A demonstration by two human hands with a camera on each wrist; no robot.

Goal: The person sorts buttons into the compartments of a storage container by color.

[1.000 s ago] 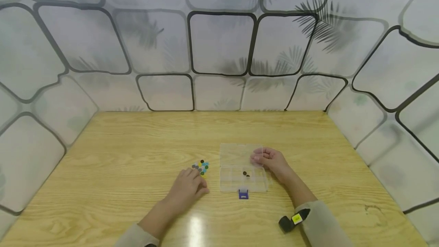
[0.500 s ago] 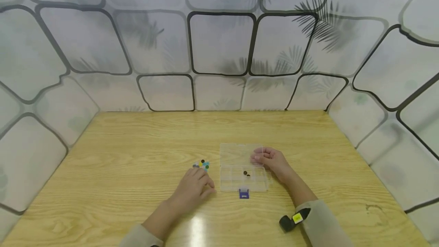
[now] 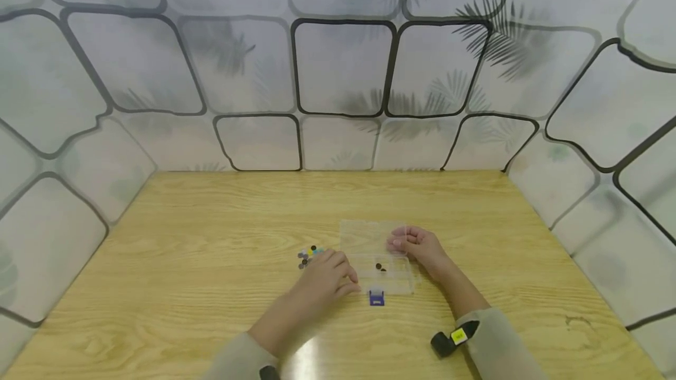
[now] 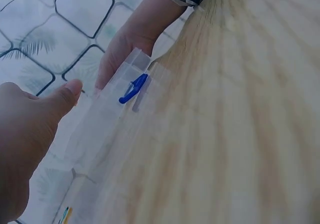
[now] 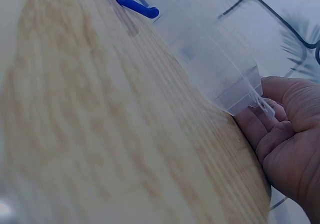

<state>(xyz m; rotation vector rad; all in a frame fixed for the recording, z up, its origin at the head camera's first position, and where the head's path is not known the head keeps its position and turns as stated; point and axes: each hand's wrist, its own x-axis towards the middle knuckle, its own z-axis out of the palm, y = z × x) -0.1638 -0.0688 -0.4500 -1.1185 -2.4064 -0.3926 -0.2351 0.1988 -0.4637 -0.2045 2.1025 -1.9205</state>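
A clear plastic compartment box [image 3: 397, 284] lies with its lid raised [image 3: 364, 236] and its blue latch [image 3: 377, 298] toward the front. Two dark discs [image 3: 378, 266] sit in one of its compartments. My right hand [image 3: 425, 251] grips the box at its right side near the hinge, thumb above and fingers underneath in the right wrist view. Over the box's left edge is my left hand [image 3: 324, 280], fingers bent and thumb reaching forward; whether it pinches a small disc, I cannot tell. Several small coloured discs [image 3: 304, 255] lie left of the box, partly behind that hand.
The box rests on a wood-grain table [image 3: 211, 221]. Patterned cloth walls [image 3: 338, 63] stand at the table's back and sides. A black wrist strap with a yellow label [image 3: 458, 336] is on the right sleeve.
My left hand has moved right, from the pile of coloured discs to the left edge of the box. The right hand and the box have stayed in place.
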